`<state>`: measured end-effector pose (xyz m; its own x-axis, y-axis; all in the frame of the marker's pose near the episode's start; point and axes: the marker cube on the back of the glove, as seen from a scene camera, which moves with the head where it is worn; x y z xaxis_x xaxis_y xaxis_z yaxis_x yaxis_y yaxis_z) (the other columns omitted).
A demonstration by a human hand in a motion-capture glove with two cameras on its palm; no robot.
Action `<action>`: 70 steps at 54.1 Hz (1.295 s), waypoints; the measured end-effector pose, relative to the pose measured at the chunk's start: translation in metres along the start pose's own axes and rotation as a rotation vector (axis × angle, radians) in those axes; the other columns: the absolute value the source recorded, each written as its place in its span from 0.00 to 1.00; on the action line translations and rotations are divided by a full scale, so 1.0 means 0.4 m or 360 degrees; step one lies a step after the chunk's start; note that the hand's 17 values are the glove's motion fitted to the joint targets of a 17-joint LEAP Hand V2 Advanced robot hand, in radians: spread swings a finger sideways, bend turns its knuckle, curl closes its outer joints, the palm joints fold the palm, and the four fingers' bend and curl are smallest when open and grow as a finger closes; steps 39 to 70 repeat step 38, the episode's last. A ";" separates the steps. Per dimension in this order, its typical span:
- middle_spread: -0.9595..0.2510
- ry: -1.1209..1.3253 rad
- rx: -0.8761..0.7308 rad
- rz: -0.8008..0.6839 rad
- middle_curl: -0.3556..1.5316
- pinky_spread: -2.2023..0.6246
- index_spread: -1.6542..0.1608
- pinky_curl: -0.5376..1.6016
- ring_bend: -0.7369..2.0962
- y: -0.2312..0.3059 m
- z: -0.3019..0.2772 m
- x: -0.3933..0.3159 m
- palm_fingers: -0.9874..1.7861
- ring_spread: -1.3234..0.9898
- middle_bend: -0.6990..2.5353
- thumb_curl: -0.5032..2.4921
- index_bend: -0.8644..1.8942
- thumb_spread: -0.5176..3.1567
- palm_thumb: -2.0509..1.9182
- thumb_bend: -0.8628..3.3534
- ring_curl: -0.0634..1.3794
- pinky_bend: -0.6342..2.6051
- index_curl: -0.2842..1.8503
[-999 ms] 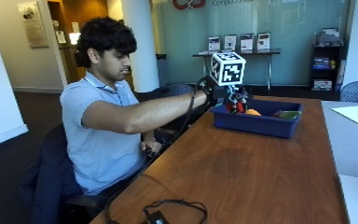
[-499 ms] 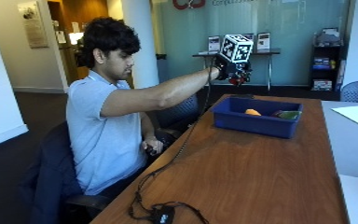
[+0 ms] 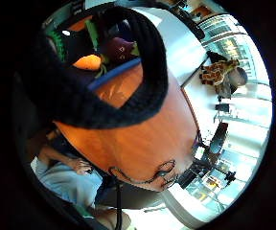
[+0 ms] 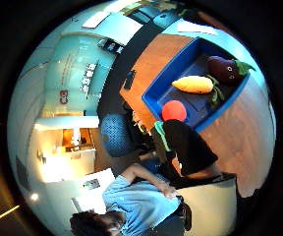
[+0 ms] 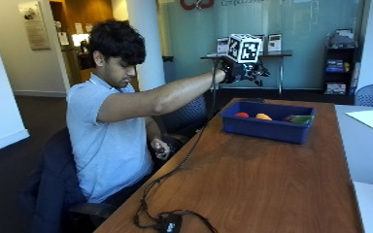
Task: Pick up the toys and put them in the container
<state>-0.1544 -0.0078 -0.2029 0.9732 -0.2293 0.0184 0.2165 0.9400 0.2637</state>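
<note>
Wooden bench point(image 5: 264, 179), running from near to far. Blue container point(image 5: 267, 127) at its far end, holding three toys: an orange carrot point(image 4: 194, 84) in the middle, a purple eggplant point(image 4: 223, 70) on the right side, and a red ball point(image 4: 174, 110) on the left side. Gloved right hand point(image 5: 243, 72), raised well above the container and to its left; fingers point(image 5: 262, 74) loosely extended, holding nothing. Bare left hand point(image 5: 160, 147) at the bench's left edge.
</note>
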 end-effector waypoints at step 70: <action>0.80 0.0191 -0.0014 0.0297 0.31 0.79 0.74 0.37 0.32 0.214 0.148 0.348 0.32 0.57 0.26 0.25 0.39 0.53 0.51 0.21 0.18 0.45 0.31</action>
